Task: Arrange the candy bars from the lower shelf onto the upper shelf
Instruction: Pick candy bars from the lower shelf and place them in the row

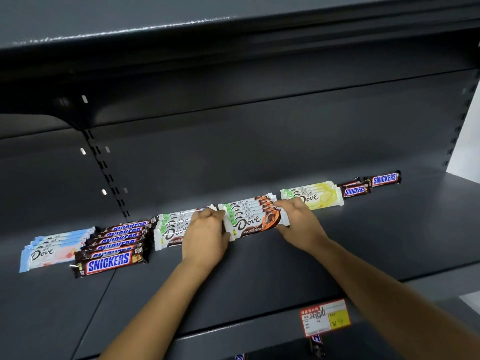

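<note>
Orange Dove bars (254, 216) between fingers (211, 215) of left hand (205, 235) and right hand (301, 224)

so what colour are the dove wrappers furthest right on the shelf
Pale yellow and white; that Dove stack shows best in the head view, the only one.

Price tag (324, 318) print illegible; lower-shelf bars (315, 342) cut off at bottom edge.

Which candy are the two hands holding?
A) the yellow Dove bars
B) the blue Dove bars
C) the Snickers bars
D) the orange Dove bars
D: the left hand and the right hand hold the orange Dove bars, one hand at each end of that stack.
</note>
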Available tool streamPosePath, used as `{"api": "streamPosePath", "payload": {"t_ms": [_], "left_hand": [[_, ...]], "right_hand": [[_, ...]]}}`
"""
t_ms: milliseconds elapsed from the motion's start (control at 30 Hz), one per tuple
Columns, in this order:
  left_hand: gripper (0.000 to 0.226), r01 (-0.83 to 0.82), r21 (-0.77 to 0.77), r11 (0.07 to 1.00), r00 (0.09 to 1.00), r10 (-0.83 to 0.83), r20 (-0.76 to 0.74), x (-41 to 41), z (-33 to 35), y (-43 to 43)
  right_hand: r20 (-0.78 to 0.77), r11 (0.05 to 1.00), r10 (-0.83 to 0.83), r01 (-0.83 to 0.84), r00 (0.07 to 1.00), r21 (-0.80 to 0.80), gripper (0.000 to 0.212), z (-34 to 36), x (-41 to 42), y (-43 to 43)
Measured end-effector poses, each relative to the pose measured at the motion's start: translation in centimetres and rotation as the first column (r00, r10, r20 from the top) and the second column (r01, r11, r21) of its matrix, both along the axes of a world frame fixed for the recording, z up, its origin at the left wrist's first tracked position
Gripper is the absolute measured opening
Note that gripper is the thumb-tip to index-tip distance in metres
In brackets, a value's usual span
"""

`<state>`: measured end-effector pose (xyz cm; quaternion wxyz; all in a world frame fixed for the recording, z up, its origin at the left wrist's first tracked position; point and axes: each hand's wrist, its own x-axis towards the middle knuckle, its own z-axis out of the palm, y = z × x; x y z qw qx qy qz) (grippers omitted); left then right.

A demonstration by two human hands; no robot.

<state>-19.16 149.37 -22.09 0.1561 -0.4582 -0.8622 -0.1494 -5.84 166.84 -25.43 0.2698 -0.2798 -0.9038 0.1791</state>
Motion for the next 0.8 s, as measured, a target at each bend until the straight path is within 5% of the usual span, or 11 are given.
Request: {"api": "streamPosePath", "payload": {"t_ms": [467,800], "left_hand": [[0.032,-0.018,0.13,0.991,0.994,0.003,0.11,1.4,-1.8,-2.4],[0.033,0.191,0.216,0.957,0.969,-0.22,0.116,5.7,-0.3,-5.9]], "right_hand": [[-0.022,0.985,-0.113,0.115,0.993,0.131,0.052,1.9,0.6,-1.7],[-0.022,0.994,-0.017,0.019,1.0,0.105,0.031,2.6,3.5,-10.4]]}}
